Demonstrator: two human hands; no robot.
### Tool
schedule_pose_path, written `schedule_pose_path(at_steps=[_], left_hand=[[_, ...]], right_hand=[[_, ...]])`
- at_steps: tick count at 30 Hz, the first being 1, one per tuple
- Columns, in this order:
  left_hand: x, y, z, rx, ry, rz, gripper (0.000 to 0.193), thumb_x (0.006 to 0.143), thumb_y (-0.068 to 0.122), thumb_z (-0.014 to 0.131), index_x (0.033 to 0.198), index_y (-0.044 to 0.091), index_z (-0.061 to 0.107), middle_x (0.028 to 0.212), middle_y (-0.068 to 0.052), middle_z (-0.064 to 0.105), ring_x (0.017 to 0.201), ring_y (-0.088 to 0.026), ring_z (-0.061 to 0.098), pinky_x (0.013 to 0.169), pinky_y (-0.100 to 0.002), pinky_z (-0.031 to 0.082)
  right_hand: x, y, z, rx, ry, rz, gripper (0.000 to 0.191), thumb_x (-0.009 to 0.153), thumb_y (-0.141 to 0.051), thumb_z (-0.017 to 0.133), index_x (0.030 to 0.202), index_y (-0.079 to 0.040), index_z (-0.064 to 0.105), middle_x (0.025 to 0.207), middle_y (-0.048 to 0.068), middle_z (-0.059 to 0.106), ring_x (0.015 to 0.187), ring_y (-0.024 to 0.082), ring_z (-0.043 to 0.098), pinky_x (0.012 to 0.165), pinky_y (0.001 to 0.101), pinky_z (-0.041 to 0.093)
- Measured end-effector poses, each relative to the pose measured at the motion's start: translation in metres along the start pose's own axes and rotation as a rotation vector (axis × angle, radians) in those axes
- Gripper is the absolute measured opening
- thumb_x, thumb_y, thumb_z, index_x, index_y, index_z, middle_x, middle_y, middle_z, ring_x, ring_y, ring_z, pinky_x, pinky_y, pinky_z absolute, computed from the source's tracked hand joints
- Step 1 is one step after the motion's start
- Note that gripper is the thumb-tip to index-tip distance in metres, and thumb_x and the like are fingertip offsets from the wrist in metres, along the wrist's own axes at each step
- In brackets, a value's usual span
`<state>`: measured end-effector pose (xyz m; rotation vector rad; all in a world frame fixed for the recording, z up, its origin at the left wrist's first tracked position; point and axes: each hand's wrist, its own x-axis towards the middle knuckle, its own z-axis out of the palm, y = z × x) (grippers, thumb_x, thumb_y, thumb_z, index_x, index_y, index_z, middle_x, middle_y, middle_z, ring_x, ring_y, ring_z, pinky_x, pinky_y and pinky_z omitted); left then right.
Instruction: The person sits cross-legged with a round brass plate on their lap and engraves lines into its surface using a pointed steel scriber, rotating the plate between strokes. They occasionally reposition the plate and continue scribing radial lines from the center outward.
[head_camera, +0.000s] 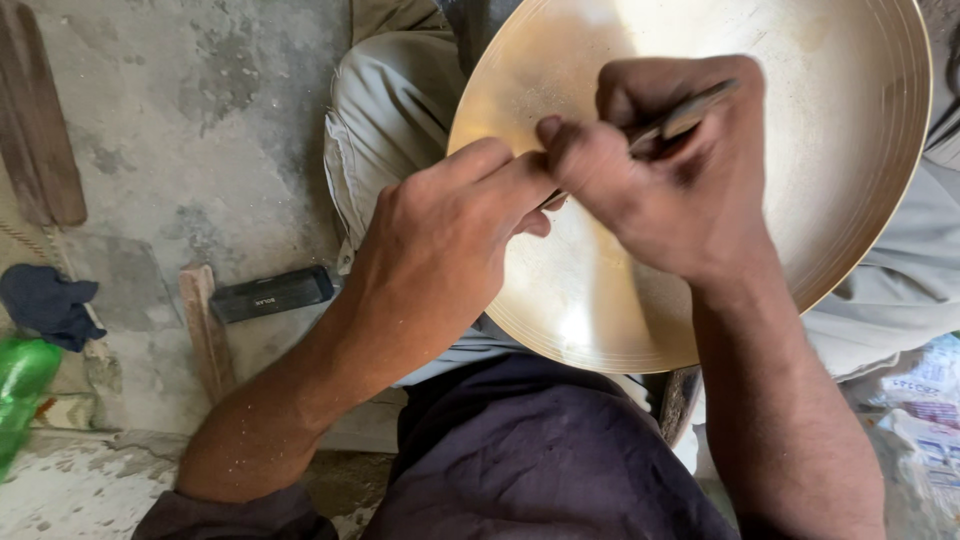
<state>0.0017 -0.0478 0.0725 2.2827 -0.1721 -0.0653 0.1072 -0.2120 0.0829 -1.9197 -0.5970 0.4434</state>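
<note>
A wide, shallow brass plate (800, 200) rests tilted across the person's lap, filling the far right of the view. Its surface is a dull golden yellow, smooth in the middle, with fine concentric rings turned into the band near the rim (the sunlit upper part glows almost white). A shadow from the hands falls across its near half.

The right hand (680, 170) is clenched around a slim metal tool (680, 118), whose grey shank shows between thumb and knuckles and slants down toward the plate's centre. The left hand (440, 240) comes in from the near left, fingers curled together, thumb and forefinger pressed against the right hand's thumb where the tool's lower end lies; whether it grips the tool itself is hidden.

On the concrete floor to the left lie a small black block (272, 292), a wooden stick (205, 325), a dark cloth (45, 303) and a green plastic bottle (20, 385).
</note>
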Motion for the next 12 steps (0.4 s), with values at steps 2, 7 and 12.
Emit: schedule_pose_path(at_steps=[2,7,12], left_hand=[[0.003,0.001,0.005,-0.024,0.053,0.031,0.018,0.097,0.002,0.073,0.116,0.002,0.071,0.082,-0.008,0.065,0.072,-0.017,0.071,0.056,-0.024,0.059],[0.006,0.004,0.007,-0.076,0.095,0.04,0.015,0.099,-0.004,0.069,0.113,0.0,0.07,0.087,-0.009,0.066,0.081,-0.017,0.074,0.064,-0.024,0.062],[0.012,0.002,0.011,-0.127,0.065,-0.005,0.008,0.095,0.005,0.075,0.1,-0.001,0.071,0.083,-0.011,0.068,0.074,-0.019,0.072,0.06,-0.03,0.058]], right_hand=[[-0.002,0.0,-0.003,0.041,0.023,0.006,0.049,0.09,-0.011,0.069,0.054,-0.009,0.036,0.05,-0.005,0.032,0.045,0.005,0.028,0.041,0.0232,0.02],[-0.007,0.0,-0.003,0.01,0.075,0.01,0.043,0.09,-0.006,0.066,0.058,-0.006,0.037,0.054,-0.002,0.034,0.046,0.005,0.028,0.045,0.0238,0.021],[-0.006,0.006,-0.006,-0.115,0.088,0.011,0.04,0.086,-0.009,0.066,0.06,-0.003,0.036,0.054,0.001,0.032,0.049,0.009,0.027,0.048,0.0258,0.022]])
